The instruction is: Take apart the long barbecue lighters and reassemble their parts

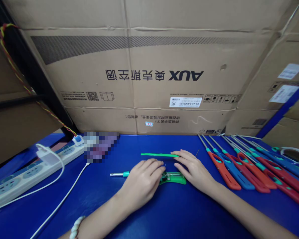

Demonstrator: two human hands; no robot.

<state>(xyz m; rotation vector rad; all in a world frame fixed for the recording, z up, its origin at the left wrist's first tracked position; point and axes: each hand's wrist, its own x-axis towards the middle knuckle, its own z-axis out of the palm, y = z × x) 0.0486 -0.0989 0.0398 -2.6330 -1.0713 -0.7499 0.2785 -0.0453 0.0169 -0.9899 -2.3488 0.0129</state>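
An opened green lighter body (174, 178) lies on the blue table, its inner parts showing. Its metal tube with a teal collar (118, 174) points left. My left hand (146, 177) rests over the middle of the lighter, fingers curled and pressed together, hiding what is under them. A long thin green piece (155, 155) lies or is held behind the lighter, seen nearly edge-on. At its right end, my right hand (193, 167) has its fingertips on it, with the thumb apart below, near the lighter's right part.
Several long lighters in red, orange and blue (224, 169) lie at the right. At the left are a white power strip (35, 169), a charger with cables and a blurred purple object (103, 147). A cardboard wall (139, 56) stands behind the table.
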